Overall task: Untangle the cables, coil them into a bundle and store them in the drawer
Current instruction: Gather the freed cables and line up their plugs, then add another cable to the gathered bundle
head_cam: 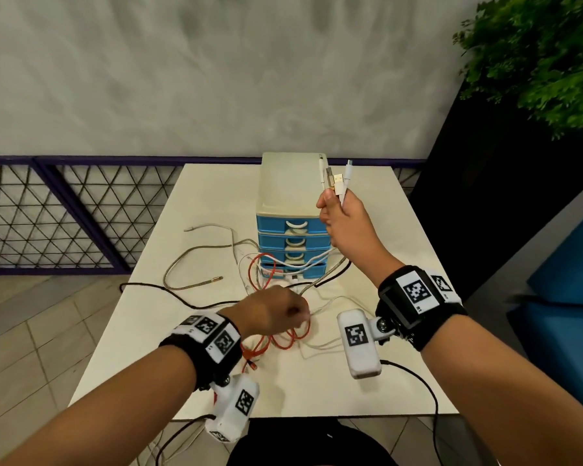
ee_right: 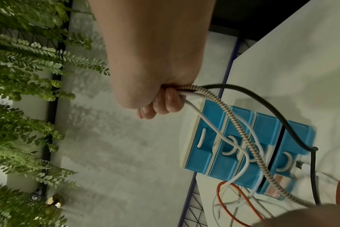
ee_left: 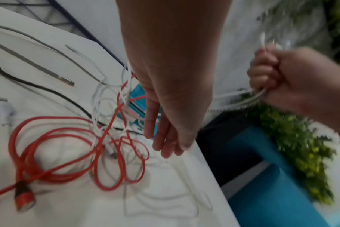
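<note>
My right hand (head_cam: 334,200) is raised in front of the drawer unit (head_cam: 290,196) and grips the plug ends of several cables: white ones, a braided one (ee_right: 243,130) and a black one (ee_right: 281,116). They hang from my fist (ee_right: 161,106) across the blue drawer fronts (ee_right: 243,153) down to the table. My left hand (head_cam: 283,311) hovers over the tangle with straight, relaxed fingers (ee_left: 165,145) and holds nothing. A red cable (ee_left: 68,138) lies in loose loops under it, mixed with white cables (head_cam: 320,344).
On the white table (head_cam: 401,364), a braided cable (head_cam: 182,264) and a black cable (head_cam: 169,294) trail to the left, with a white plug (ee_left: 5,110) beside them. A mesh railing (head_cam: 64,216) stands left; a plant (head_cam: 535,62) and blue seat (head_cam: 569,264) stand right.
</note>
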### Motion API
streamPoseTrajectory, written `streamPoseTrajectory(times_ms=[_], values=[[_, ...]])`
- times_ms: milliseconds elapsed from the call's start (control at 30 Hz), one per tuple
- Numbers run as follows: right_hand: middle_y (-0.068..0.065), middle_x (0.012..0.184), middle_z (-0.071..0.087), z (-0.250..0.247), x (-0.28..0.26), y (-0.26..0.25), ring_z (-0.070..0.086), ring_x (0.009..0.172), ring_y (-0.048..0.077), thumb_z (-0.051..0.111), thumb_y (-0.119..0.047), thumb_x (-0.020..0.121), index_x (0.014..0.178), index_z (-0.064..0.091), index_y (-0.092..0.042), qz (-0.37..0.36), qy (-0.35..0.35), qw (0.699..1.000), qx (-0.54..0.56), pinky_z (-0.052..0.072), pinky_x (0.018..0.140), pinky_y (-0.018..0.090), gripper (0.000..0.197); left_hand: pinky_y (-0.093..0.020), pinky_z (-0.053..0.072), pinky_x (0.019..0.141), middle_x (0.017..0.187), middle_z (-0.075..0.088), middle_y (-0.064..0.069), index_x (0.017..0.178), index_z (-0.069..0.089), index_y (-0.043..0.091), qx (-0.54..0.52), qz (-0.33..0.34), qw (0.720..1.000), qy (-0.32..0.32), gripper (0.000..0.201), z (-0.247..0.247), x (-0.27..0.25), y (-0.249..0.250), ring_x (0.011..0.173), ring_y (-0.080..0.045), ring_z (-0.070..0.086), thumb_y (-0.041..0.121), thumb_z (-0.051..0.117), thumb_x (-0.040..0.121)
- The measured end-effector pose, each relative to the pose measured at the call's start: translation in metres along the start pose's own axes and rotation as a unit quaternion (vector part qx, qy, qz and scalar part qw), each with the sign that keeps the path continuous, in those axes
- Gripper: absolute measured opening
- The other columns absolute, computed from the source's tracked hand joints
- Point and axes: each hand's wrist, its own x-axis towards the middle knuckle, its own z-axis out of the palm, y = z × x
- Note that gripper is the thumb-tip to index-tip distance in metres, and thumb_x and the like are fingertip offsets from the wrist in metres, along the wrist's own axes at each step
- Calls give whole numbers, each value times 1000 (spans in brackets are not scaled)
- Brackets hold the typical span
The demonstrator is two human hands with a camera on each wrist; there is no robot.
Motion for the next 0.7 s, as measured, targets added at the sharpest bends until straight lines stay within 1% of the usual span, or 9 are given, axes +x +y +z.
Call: streamPoseTrajectory(times_ms=[100,200,300,367,400,500,567,633,700], values=[[-6,66,41,-4,-2,5,38,47,-2,35,-35,104,81,52,-23,10,-5,1000,-3,31,47,10,30,-29,43,94,120,63,0,116,62,21,71,3,995,-76,27,31,16,-6,109,-18,56,27,48,93],[-6,66,40,-10,-5,6,38,49,-1,35,-35,104,84,52,-21,13,-18,1000,-16,32,47,10,30,-37,42,101,128,57,-5,122,58,18,86,22,992,-91,32,52,23,-10,120,-25,52,23,50,91],[-3,64,36,-17,-8,5,35,43,-1,34,-30,105,87,51,-15,16,-32,999,5,30,43,10,29,-36,42,100,132,55,-12,126,56,9,126,73,986,-83,39,64,24,-13,124,-27,50,16,59,88],[-2,63,35,-21,-10,5,34,42,-1,33,-29,105,88,51,-14,20,-33,999,5,29,42,10,29,-38,52,87,119,63,-17,115,62,5,148,117,981,-52,47,69,24,-16,112,-29,60,15,78,72],[-3,63,35,-22,-11,6,33,42,-1,33,-29,105,88,52,-14,20,-33,999,-2,29,42,11,29,-33,54,77,109,66,-15,107,65,7,182,128,974,-45,50,68,23,-15,102,-27,65,19,85,62],[-3,61,35,-25,-15,5,34,41,0,33,-29,105,87,52,-15,20,-39,999,-10,29,42,10,29,-19,48,53,73,64,5,70,64,25,236,128,962,-39,40,71,25,-21,65,-14,64,32,90,41],[-2,62,34,-26,-17,6,35,40,0,33,-27,105,87,51,-13,22,-46,999,-8,30,41,9,29,-17,47,53,64,60,7,60,58,23,206,141,968,-24,23,70,25,-17,59,-13,60,26,79,53],[-3,61,35,-26,-18,10,36,39,0,34,-29,105,87,52,-13,28,-47,998,-14,30,41,9,30,-25,47,68,78,64,-4,74,61,17,146,126,981,-20,4,61,27,-10,75,-23,59,19,63,76],[-5,61,36,-26,-18,14,34,40,0,36,-31,104,84,53,-17,40,-45,998,-19,29,41,11,30,-33,45,80,95,65,-8,91,62,15,98,72,992,-18,11,48,29,0,90,-25,57,25,59,87]])
